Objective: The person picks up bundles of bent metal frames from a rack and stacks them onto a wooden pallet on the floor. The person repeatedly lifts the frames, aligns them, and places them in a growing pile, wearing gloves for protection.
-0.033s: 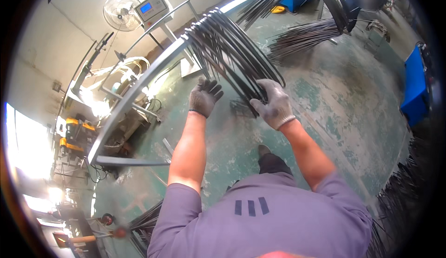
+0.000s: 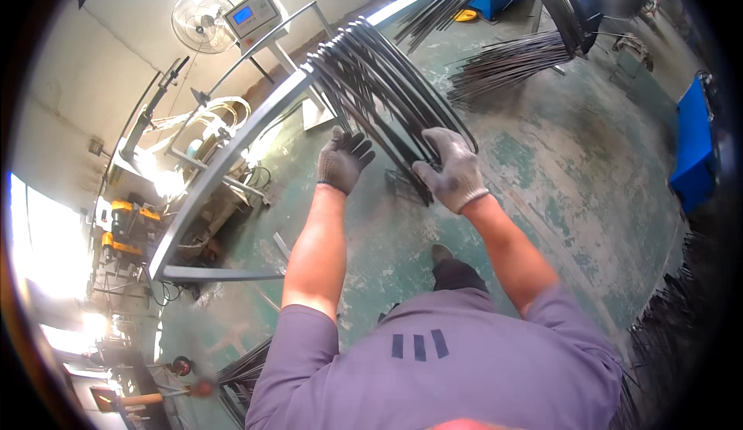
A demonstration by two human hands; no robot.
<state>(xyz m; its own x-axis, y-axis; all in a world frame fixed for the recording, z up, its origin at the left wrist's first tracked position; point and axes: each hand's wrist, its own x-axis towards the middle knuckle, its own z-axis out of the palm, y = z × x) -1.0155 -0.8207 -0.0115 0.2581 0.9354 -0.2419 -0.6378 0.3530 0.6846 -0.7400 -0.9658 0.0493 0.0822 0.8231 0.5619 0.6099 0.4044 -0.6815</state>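
A bundle of long, thin dark metal rods, bent over at the top [image 2: 371, 66], hangs across a grey metal frame bar [image 2: 251, 134]. My left hand [image 2: 342, 161], in a grey knitted glove, is raised beside the left side of the bundle, fingers apart and nothing in them. Against the bundle's lower right side rests my right hand [image 2: 455, 168], in a similar paler glove. Its thumb stands away from its fingers, and rods run past between them. Whether its fingertips press on the rods is partly hidden.
More dark rods [image 2: 511, 62] hang from the frame's far end at upper right. A scale display [image 2: 251, 18] and a fan [image 2: 203, 23] stand at upper left. A blue cabinet [image 2: 694, 147] is at right. Loose rods lie at lower right [image 2: 673, 333].
The rods have shifted slightly and sit a little differently in the bundle. My right hand has moved very slightly left; my left hand is almost unchanged.
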